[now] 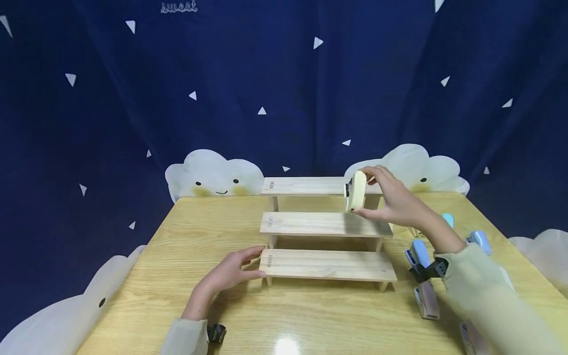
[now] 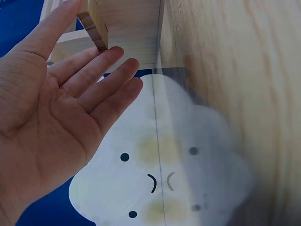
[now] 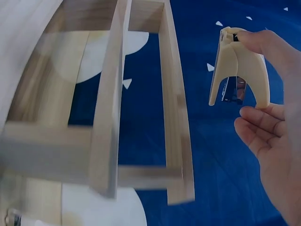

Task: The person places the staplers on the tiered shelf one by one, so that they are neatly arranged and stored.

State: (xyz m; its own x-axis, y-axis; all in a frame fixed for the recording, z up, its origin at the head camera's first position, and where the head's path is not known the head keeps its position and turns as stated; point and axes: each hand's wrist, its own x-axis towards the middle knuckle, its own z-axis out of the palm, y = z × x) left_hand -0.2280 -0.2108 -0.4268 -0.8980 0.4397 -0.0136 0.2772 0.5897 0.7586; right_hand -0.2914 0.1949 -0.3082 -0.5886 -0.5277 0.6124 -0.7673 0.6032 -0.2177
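A pale yellow stapler (image 1: 357, 191) is pinched between the thumb and fingers of my right hand (image 1: 388, 197), above the middle step and in front of the top step of a three-step wooden rack (image 1: 326, 223). In the right wrist view the stapler (image 3: 235, 63) hangs in the air, apart from the wood, its metal part showing beneath. At the rack's lowest step, my left hand (image 1: 235, 268) touches the left end with thumb and fingertips. The left wrist view shows this hand (image 2: 61, 99) with fingers extended, at the end of a board (image 2: 93, 23).
Right of the rack lie several staplers on the wooden table (image 1: 195, 222): a blue one (image 1: 419, 252), another blue one (image 1: 480, 240) and a mauve one (image 1: 427, 300). My right forearm covers part of them. A dark blue curtain (image 1: 284, 88) with clouds hangs behind.
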